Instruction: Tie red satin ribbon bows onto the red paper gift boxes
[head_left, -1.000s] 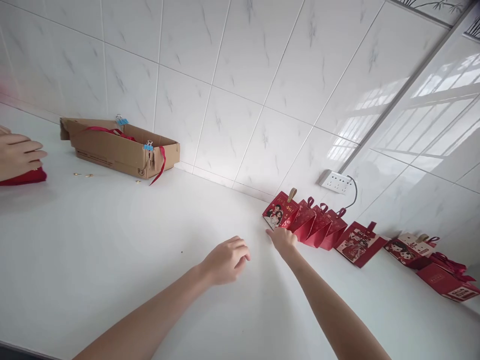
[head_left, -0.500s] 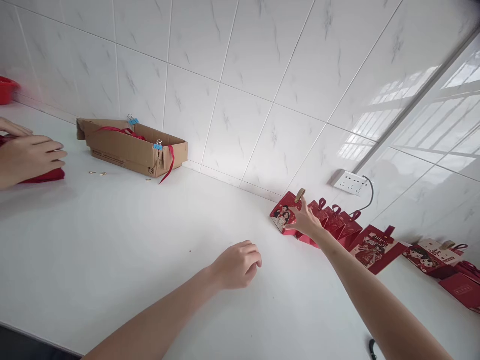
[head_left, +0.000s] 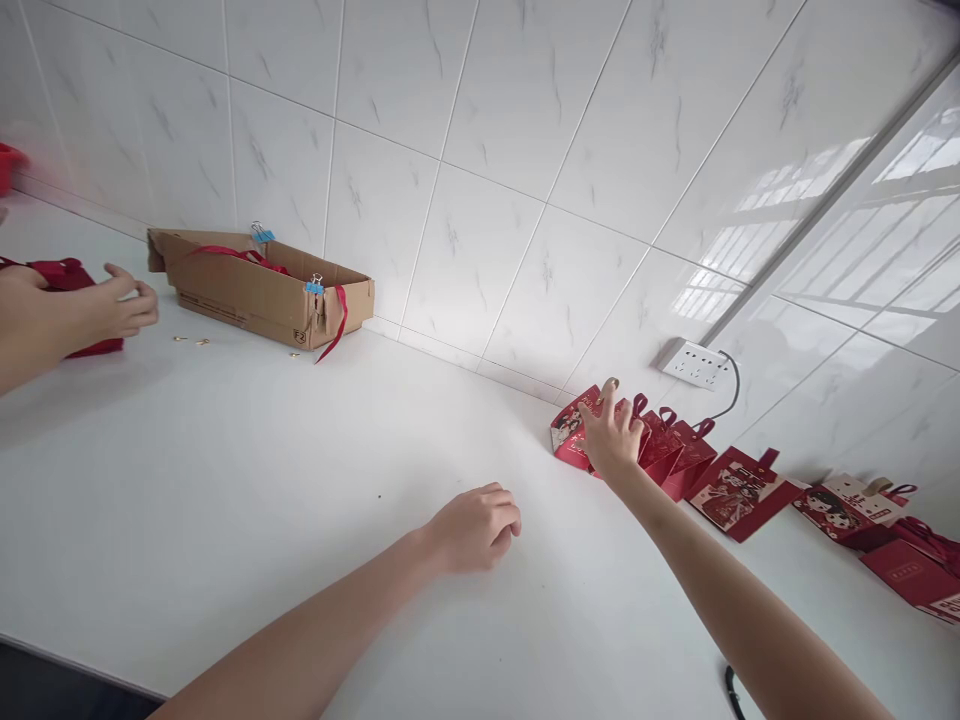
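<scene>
My right hand (head_left: 615, 440) reaches to a red gift box (head_left: 570, 440) with a cartoon couple printed on it, at the near end of a row by the wall. Its fingers are spread over the box's side and top, near the loop handle; contact is partly hidden. Beside it stand several more red gift boxes (head_left: 686, 460) with dark red loop handles. On the white table my left hand (head_left: 476, 528) rests with its fingers curled in, and nothing shows in it.
At left, a co-worker's hand (head_left: 112, 310) is over a dark red cloth-like item (head_left: 94, 348). A cardboard box (head_left: 247, 295) with blue binder clips and red ribbon stands near the wall. Small gold pieces (head_left: 202, 342) lie before it. A power strip (head_left: 694, 363) is on the wall.
The printed gift box has shifted slightly right and turned against the row. My right hand's fingers have spread apart. My left hand has stayed put. The co-worker's hand has moved slightly right.
</scene>
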